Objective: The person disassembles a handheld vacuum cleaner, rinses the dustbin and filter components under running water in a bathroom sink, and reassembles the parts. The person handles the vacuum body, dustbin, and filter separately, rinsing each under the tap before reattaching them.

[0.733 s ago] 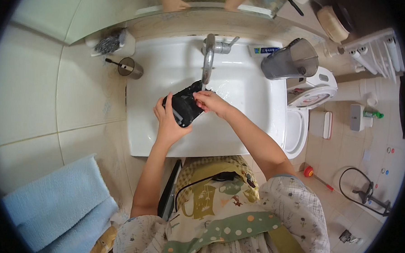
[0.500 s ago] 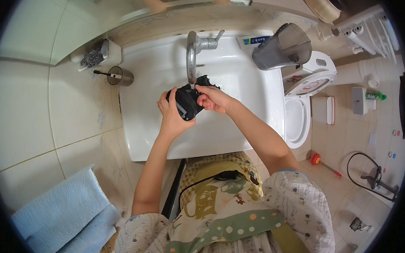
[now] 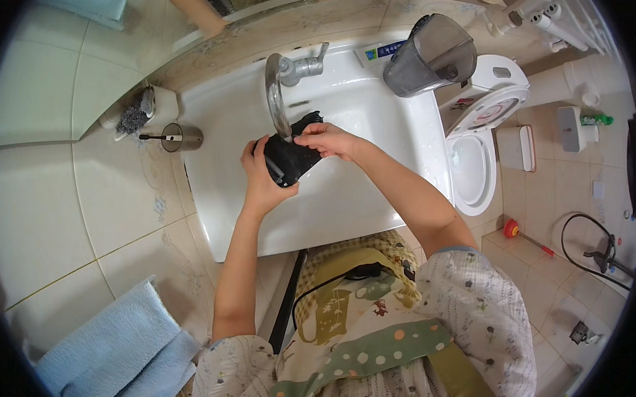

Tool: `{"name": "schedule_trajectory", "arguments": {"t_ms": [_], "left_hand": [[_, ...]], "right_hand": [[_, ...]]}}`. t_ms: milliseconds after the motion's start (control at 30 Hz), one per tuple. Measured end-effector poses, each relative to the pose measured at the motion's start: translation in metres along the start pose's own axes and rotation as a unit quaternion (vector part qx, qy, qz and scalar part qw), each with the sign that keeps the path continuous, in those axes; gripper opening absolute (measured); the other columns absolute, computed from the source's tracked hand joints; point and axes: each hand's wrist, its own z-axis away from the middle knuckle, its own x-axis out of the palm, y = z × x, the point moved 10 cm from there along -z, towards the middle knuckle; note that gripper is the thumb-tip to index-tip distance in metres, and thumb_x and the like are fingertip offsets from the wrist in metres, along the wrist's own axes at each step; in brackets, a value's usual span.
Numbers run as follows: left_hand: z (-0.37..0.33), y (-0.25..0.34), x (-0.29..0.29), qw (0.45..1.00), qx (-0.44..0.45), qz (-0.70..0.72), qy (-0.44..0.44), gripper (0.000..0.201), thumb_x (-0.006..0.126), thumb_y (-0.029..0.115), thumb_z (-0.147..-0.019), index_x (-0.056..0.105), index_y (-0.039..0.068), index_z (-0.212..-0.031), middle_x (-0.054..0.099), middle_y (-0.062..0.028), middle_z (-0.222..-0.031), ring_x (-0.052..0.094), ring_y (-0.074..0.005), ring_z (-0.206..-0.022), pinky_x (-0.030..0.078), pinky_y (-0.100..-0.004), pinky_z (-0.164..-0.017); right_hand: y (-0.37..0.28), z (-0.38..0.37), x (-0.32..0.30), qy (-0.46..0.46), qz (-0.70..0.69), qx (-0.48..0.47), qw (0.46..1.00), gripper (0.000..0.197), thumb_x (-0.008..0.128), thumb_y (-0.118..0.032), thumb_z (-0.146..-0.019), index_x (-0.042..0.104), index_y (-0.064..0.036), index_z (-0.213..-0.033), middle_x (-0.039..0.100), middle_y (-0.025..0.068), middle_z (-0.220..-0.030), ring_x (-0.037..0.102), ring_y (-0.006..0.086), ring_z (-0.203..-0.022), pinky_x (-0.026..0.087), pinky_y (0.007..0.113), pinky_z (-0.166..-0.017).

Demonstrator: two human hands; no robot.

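Note:
Over the white sink basin (image 3: 361,204), my left hand (image 3: 266,181) grips a black plastic part (image 3: 293,158) by its left side, thumb below and fingers on top. A greyish strip shows along that side; I cannot make out exactly what kind of part it is. My right hand (image 3: 332,140) is closed at the part's upper edge, fingertips pinched together just beside the mouth of the metal tap (image 3: 276,94). Whatever those fingertips hold, if anything, is too small to tell. The tap's spout hangs directly above the part.
A grey translucent container (image 3: 425,59) stands at the sink's back right corner beside a toothpaste box (image 3: 381,52). On the left are a cup (image 3: 182,138) with a toothbrush and a holder with a scouring pad (image 3: 134,114). A toilet (image 3: 471,170) adjoins the right; a blue towel (image 3: 119,349) hangs lower left.
The whole view has shifted and turned slightly. The black part is tilted differently, showing more of its flat face. My right fingertips have drawn into a tighter pinch by the tap mouth.

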Motion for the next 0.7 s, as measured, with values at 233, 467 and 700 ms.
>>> {"name": "schedule_trajectory", "arguments": {"t_ms": [233, 467, 700], "left_hand": [[-0.001, 0.008, -0.005, 0.996, 0.011, -0.092, -0.005, 0.101, 0.078, 0.018, -0.05, 0.03, 0.009, -0.138, 0.03, -0.0224, -0.131, 0.031, -0.0404, -0.124, 0.033, -0.0481, -0.104], [-0.001, 0.002, -0.015, 0.998, 0.001, -0.062, -0.006, 0.1, 0.078, 0.017, -0.05, 0.03, 0.011, -0.138, 0.028, -0.0221, -0.132, 0.03, -0.0416, -0.125, 0.033, -0.0482, -0.104], [0.005, 0.001, -0.015, 0.995, 0.011, -0.097, 0.004, 0.099, 0.078, 0.018, -0.05, 0.031, 0.011, -0.138, 0.03, -0.0228, -0.131, 0.032, -0.0423, -0.122, 0.033, -0.0512, -0.101]], "right_hand": [[0.027, -0.006, 0.028, -0.174, -0.219, 0.135, 0.951, 0.033, 0.052, -0.043, -0.095, 0.049, -0.018, -0.073, 0.032, -0.0094, -0.054, 0.024, 0.0011, -0.044, 0.019, 0.018, -0.042], [0.035, -0.02, 0.033, -0.17, -0.256, 0.131, 0.943, 0.037, 0.049, -0.042, -0.096, 0.042, -0.0175, -0.069, 0.031, -0.0077, -0.053, 0.022, 0.0016, -0.042, 0.013, 0.018, -0.039], [0.023, -0.003, 0.005, -0.001, -0.047, 0.11, 0.993, 0.038, 0.048, -0.042, -0.097, 0.043, -0.0171, -0.068, 0.03, -0.0084, -0.053, 0.022, 0.0022, -0.042, 0.014, 0.017, -0.039]]}}
